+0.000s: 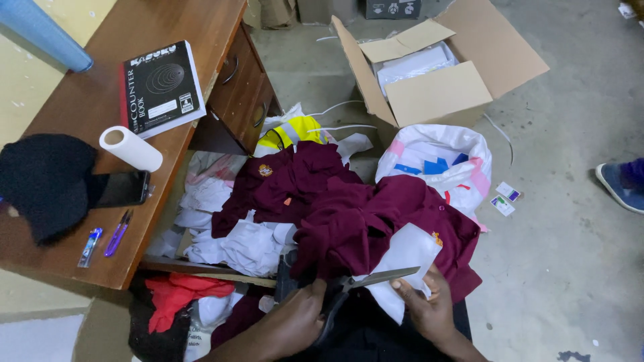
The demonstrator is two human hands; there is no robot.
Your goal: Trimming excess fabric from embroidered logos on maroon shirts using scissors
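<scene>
Your scissors' (365, 285) handles hide under your left hand (295, 322); the blue tube (40, 30) and someone's blue shoe (620, 184) run off frame.

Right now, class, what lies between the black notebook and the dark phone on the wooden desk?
In the head view, a white paper roll lies between the black notebook and the dark phone.

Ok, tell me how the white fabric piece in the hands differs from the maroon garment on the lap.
The white fabric piece is small and pale; the maroon garment is large and dark red. The white piece is held flat between the right hand and the scissors in the left hand; the garment lies crumpled in folds. The garment carries a small gold badge; the white piece looks plain. Both are cloth.
</scene>
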